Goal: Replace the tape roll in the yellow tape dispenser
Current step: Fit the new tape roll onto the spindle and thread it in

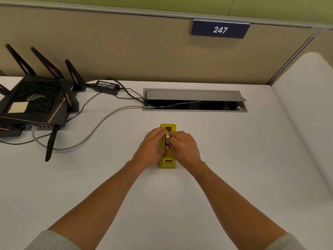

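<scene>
A yellow tape dispenser [168, 162] stands lengthwise on the white desk [162, 204], its long axis pointing away from me. My left hand [150, 149] wraps its left side, thumb near the slot. My right hand [182, 147] covers its right side, and its fingers pinch the tape roll [167, 135], which shows as a pale sliver in the dispenser's middle slot. Most of the roll is hidden by my fingers and the yellow body.
A black router [36, 103] with several antennas sits at the far left, with a power adapter [106, 86] and cables [93, 130] trailing to an open cable hatch [194, 101] behind the dispenser. A beige partition with a "247" sign [219, 29] backs the desk.
</scene>
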A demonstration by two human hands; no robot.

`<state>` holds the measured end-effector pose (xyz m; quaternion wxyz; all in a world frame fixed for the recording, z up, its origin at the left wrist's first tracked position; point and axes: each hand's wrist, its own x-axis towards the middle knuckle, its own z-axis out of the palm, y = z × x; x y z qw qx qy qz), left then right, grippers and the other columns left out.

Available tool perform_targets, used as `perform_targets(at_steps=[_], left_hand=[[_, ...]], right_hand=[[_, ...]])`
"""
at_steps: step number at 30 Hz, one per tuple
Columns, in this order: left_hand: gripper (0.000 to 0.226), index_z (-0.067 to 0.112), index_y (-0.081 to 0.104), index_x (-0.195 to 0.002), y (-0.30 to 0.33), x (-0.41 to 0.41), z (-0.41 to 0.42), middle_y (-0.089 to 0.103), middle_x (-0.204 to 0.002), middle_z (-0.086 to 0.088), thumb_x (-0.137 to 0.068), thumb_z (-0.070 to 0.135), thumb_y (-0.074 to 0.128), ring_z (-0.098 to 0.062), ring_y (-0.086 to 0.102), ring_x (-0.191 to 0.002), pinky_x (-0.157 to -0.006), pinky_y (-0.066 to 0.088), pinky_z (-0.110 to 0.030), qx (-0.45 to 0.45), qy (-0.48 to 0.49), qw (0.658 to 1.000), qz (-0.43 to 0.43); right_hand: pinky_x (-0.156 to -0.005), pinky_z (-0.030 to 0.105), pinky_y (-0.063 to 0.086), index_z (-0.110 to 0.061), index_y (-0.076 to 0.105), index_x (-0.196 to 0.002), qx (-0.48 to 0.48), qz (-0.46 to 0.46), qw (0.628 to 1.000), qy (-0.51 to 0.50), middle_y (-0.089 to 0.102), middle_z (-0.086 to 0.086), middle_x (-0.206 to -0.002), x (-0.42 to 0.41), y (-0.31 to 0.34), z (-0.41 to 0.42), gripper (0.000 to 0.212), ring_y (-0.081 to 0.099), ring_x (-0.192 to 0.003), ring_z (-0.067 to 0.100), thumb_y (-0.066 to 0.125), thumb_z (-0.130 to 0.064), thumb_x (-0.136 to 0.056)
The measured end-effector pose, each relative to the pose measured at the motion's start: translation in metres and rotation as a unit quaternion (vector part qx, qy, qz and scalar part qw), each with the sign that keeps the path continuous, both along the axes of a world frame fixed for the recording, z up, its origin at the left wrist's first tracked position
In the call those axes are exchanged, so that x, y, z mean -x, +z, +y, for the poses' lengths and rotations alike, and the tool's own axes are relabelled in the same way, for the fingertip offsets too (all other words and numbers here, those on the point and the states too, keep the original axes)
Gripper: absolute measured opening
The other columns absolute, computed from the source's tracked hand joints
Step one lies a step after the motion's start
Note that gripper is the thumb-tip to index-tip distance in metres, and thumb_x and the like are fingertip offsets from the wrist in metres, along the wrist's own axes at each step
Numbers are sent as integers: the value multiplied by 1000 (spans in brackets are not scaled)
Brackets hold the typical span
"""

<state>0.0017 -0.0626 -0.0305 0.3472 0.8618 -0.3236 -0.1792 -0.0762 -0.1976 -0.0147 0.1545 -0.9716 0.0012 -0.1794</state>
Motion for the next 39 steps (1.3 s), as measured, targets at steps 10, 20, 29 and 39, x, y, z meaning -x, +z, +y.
perform_targets(at_steps=[10, 20, 29, 39], left_hand=[[74, 25, 20, -149, 6, 5, 2, 20, -160, 3, -88, 39, 60, -18, 25, -145, -117, 29, -39, -6, -11, 999, 33], [78, 26, 23, -149, 2, 7, 7, 19, -160, 10, -85, 22, 68, -18, 29, -144, -111, 40, -43, 39, 8, 994, 105], [80, 26, 22, -148, 0, 6, 5, 17, -160, 10, -83, 22, 69, -17, 28, -144, -115, 35, -44, 25, 11, 995, 99], [82, 24, 20, -149, 2, 8, 3, 15, -161, 7, -83, 27, 68, -20, 28, -144, -114, 35, -45, 5, 12, 996, 87]], right_hand=[[-68, 40, 49, -7, 64, -80, -17, 28, 996, -80, 65, 11, -86, -7, 0, 6, 8, 58, -80, 29, 71, -5, -78], [-76, 38, 46, -7, 67, -89, -48, 52, 991, -109, 63, 10, -94, 9, 1, 17, 9, 55, -88, 27, 59, -10, -92], [-74, 41, 48, -3, 68, -90, -78, 45, 988, -122, 64, 15, -94, 25, 11, 28, 5, 57, -86, 32, 67, -3, -85], [-68, 39, 50, -4, 68, -86, -100, 11, 986, -132, 65, 14, -88, 42, 21, 38, 8, 60, -78, 32, 72, -1, -80]])
